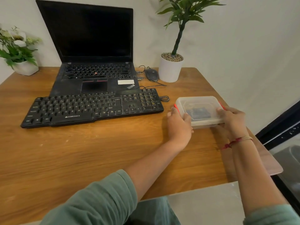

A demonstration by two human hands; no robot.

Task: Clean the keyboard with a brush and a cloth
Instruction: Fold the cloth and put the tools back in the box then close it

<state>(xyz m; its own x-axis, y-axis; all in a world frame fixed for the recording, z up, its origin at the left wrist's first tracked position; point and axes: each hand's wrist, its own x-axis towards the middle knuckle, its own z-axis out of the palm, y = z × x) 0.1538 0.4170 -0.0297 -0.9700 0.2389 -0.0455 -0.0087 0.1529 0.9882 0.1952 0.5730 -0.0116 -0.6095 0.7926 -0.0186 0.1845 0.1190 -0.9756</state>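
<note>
Two bare hands hold a translucent rectangular plastic box [198, 103] with red side clips [176, 108]. It rests on the brown wooden table [81, 151], just right of the black wired desktop keyboard [92, 108]. The left hand [178, 122] curls round the box's left end, and the right hand [232, 120] wraps the right end likewise. Both grips close on the box. They fall at the short ends, where the latches sit, so the box is probably being steadied for unclipping.

A dark blue item [198, 112] shows through the lid. Whether it is the cloth or the brush cannot be told, and neither tool lies in the open.

The keyboard lies flat, well within reach of both arms. Its far edge overlaps the palm rest of an open black laptop [95, 46]. Pale dust speckles the keys, so cleaning appears not yet begun.

Behind the keyboard's right end are a black mouse [151, 74] and a white pot with a green plant [169, 70]. A white pot of flowers [24, 67] stands at far left.
</note>
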